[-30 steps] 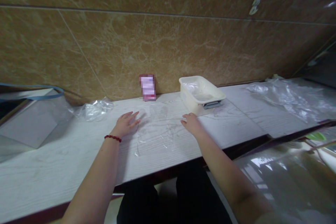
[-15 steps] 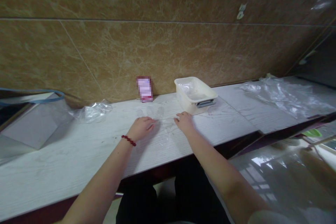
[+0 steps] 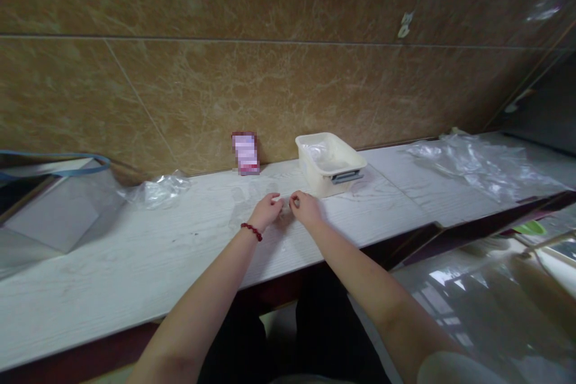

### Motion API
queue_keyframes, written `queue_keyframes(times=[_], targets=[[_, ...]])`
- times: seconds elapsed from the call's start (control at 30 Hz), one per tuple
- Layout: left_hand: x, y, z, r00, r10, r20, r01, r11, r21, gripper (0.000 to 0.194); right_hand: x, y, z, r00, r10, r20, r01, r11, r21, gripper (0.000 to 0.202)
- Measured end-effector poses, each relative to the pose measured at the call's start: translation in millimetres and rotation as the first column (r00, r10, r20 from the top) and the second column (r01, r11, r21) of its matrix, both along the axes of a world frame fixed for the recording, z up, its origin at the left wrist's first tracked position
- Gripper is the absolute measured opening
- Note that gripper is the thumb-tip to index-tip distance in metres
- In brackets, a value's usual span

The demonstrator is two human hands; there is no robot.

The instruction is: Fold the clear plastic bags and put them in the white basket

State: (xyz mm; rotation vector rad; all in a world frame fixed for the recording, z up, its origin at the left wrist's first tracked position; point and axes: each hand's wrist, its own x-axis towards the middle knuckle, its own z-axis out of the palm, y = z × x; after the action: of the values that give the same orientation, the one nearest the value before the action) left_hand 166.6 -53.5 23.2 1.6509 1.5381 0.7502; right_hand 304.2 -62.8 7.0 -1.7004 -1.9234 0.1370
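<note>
Over the white wood-grain table (image 3: 180, 276), my left hand (image 3: 267, 210), with a red bead bracelet at its wrist, is closed, fingertips toward the right hand. My right hand (image 3: 306, 207) is curled in a pinch a short gap away. Whatever small or clear thing lies between the fingertips is too faint to make out. Faint transparent film (image 3: 243, 201) lies flat beside my left hand. A cream plastic bin (image 3: 321, 183) with a grey handle stands just behind my right hand, clear plastic inside it.
A blurred phone-like object (image 3: 246, 153) leans on the brown tiled wall. Crumpled clear plastic (image 3: 164, 190) lies left of it, beside a white box (image 3: 58, 210) with a blue band. More clear bags (image 3: 490, 165) spread at the right.
My left hand has moved right, close to my right hand, and its fingers have drawn together. My right hand has moved slightly left and curled into a pinch.
</note>
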Motion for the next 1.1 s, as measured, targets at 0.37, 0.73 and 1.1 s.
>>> queue_keyframes(times=[0.37,0.73,1.1], targets=[[13.7,16.7,6.7,0.899,0.095,0.428,0.0,0.976,-0.217,0.021,-5.2,-4.2,1.8,0.982,0.185,-0.045,-0.184,0.983,0.023,0.019],[-26.3,30.6,11.1,0.968,0.074,0.239,-0.017,0.973,-0.232,0.009,-14.4,-13.6,3.4,0.985,0.169,0.033,-0.168,0.985,-0.03,0.045],[-49.9,35.7,-2.1,0.976,-0.162,-0.142,0.137,0.975,-0.176,0.021,-19.4,-23.0,11.3,0.936,0.273,0.22,-0.256,0.961,-0.105,0.033]])
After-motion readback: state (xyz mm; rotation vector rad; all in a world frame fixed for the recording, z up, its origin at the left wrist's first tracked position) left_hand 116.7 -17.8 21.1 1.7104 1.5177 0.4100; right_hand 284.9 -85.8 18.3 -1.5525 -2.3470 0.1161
